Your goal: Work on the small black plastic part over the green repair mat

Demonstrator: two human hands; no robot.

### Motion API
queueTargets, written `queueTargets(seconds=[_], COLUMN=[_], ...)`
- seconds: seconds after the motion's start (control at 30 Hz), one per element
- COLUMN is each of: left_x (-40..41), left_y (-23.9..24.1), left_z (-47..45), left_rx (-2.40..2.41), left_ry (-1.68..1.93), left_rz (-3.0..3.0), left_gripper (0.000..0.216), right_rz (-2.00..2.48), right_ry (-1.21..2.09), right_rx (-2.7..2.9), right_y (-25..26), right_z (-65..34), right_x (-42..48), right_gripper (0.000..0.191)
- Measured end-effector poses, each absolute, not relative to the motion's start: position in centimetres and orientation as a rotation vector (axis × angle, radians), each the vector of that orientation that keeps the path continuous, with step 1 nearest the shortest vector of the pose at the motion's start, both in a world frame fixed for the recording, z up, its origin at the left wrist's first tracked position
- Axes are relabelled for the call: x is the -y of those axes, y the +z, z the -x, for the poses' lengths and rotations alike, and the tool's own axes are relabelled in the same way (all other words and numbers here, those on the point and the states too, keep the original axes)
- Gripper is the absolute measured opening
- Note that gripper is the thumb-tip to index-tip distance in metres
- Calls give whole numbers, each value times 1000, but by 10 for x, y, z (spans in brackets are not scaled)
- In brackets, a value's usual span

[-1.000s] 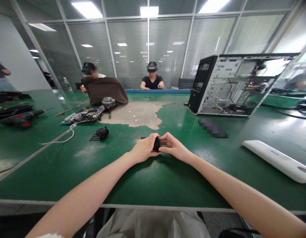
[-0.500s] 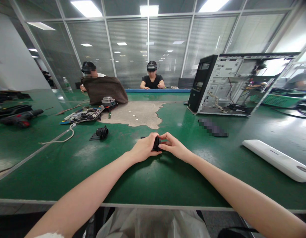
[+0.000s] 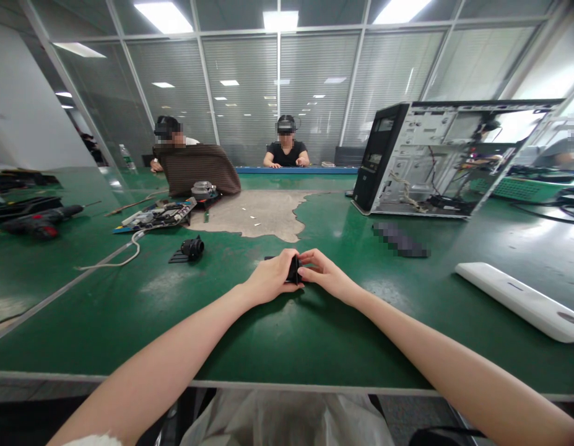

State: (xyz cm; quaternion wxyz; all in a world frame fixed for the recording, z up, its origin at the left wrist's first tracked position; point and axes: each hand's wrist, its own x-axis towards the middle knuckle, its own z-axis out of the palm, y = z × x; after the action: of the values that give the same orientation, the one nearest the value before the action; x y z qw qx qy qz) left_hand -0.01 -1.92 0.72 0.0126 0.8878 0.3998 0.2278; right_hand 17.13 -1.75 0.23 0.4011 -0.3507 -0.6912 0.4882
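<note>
Between my hands, low over the green table [image 3: 249, 334], is a small black plastic part [image 3: 294, 271]. My left hand [image 3: 273, 275] is wrapped round it from the left and covers most of it, so its exact kind is hidden. The thumb and fingers of my right hand [image 3: 322, 272] press on its right side. A thin dark edge shows beyond the left knuckles. Off to the left lies a black lens-like unit [image 3: 192, 248] with a flat slatted plate beside it.
An opened computer case [image 3: 384, 161] stands at the right, with a white oblong device [image 3: 514, 300] nearer me. A circuit board [image 3: 154, 215], a white cable [image 3: 114, 264] and a power drill [image 3: 40, 222] lie leftward. Two people [image 3: 287, 152] sit across the table; a brown cloth-covered object [image 3: 198, 168] partly hides one.
Almost nothing differs. Both hands stay on the black part, with only a slight shift of the right fingers against it.
</note>
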Motion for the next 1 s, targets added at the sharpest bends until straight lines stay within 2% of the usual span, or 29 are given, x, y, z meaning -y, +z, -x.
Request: queueTargets(seconds=[0.13,0.33,0.53,0.73,1.0], left_x=[19,20,20,19,20], left_y=[7,8,8,8,8], left_z=[1,1,0,1,1], left_rx=[-1252,-1255,-1240,-1229,-1243], left_ry=[707,685,714,718,708], left_rz=[-2754,-2722,-2745,-2754,-2735], left_gripper=[58,58,57,58,58], right_rz=[844,712,818,890,753], right_ry=[1235,1358,1254,1281,1283], right_rx=[1799,1790,1772,1724,1794], right_y=[1,-1,5,5,6], right_z=[-173,-177,-174,-172,-174], right_x=[16,17,21,19,21], right_gripper=[25,38,22,31,27])
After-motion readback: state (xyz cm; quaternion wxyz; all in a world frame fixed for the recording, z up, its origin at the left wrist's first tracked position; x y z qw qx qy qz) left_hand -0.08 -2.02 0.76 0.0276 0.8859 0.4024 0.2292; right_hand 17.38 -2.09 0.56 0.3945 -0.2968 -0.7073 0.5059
